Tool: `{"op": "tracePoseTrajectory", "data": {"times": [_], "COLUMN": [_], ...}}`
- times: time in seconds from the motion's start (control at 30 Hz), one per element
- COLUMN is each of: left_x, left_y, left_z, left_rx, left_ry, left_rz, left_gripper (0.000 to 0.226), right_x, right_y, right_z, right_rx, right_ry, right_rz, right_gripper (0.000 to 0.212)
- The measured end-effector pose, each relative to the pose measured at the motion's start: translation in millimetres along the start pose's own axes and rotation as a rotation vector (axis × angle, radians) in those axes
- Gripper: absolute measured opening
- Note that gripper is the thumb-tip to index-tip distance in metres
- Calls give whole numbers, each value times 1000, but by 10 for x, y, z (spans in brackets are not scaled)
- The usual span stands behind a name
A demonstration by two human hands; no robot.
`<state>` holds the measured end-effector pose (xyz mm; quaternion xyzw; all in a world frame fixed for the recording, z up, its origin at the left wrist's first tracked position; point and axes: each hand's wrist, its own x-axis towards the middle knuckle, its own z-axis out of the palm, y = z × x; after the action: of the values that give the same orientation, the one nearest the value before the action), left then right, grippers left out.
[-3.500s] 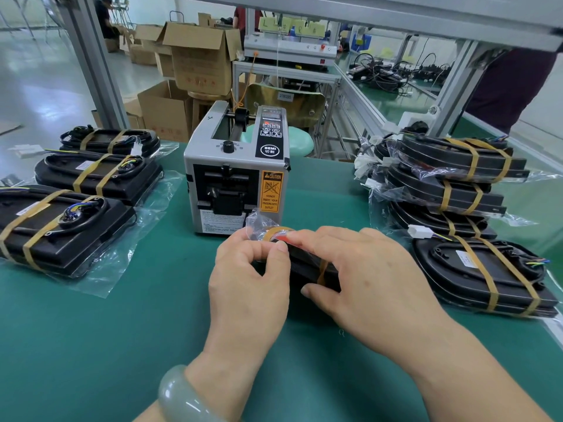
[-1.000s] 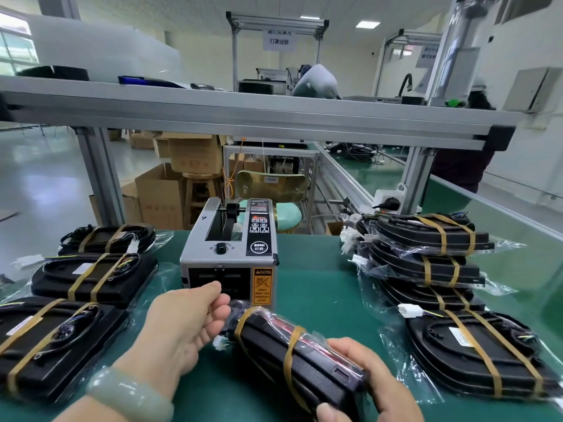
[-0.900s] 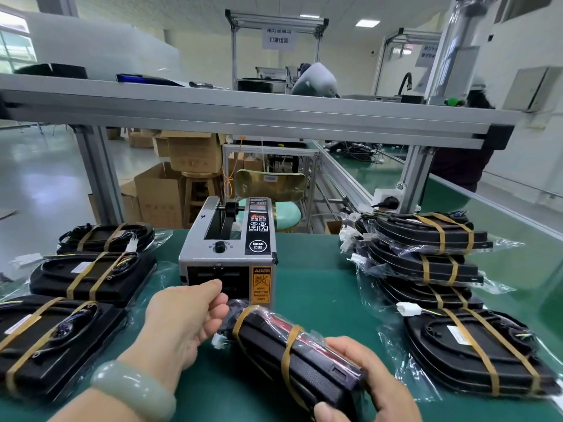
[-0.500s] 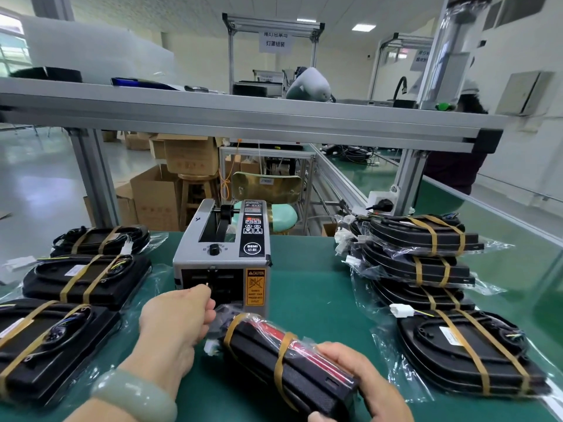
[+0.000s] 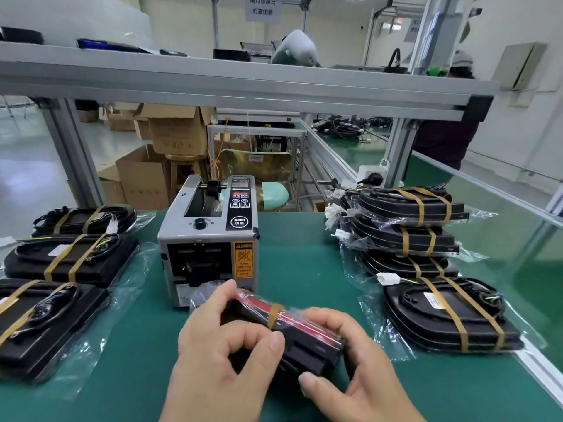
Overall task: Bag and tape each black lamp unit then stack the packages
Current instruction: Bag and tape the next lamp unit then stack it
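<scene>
**Item: bagged lamp unit** [image 5: 292, 333]. Black body with a red strip along its top edge, in a clear plastic bag. One tan tape band [image 5: 274, 313] shows across it; whether there is a second band under the fingers cannot be told. Location: lower centre of frame, just in front of the tape dispenser [image 5: 210, 239]. Whether it rests on the green table [image 5: 304, 254] or is held just above it cannot be told.

**Holders:** The left hand [image 5: 219, 345] is curled round the unit's left end, with the thumb pressed on its near face. The right hand [image 5: 359, 367] grasps the right end, fingers over the top and thumb beneath. The unit lies between the two hands, slanting from upper left to lower right.

**Surroundings:**
- Right of frame: a stack of taped packages [image 5: 405, 226].
- Lower right: a single package [image 5: 447, 315] in front of the stack.
- Left edge: three more packages [image 5: 70, 260] in a row.

**Risks (judged):**
- The slick bag may let the unit slide in the grip.
- Slack film may bunch under any further band and leave it loose.
- The stack sits unevenly, with wires and connectors trailing, so another package set carelessly on it could tip it or snag.
</scene>
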<state>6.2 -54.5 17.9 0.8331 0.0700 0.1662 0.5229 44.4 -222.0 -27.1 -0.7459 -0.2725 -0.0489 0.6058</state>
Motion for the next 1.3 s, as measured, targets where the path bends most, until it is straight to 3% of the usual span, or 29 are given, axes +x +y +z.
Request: {"op": "tracePoseTrajectory", "data": {"times": [0.17, 0.33, 1.3], "left_x": [-76, -89, -92], "left_y": [15, 56, 68], "left_z": [112, 176, 218], "left_rx": [10, 54, 16], "left_ry": [-67, -103, -141], "left_rz": [7, -5, -9], "left_gripper": [20, 15, 16], "right_x": [-2, -13, -26], "right_y": [-8, 16, 20], "right_z": [17, 17, 24], "right_rx": [0, -2, 34], "right_ry": [4, 2, -6], "right_rz": [-1, 3, -83], "right_gripper": [53, 55, 51]}}
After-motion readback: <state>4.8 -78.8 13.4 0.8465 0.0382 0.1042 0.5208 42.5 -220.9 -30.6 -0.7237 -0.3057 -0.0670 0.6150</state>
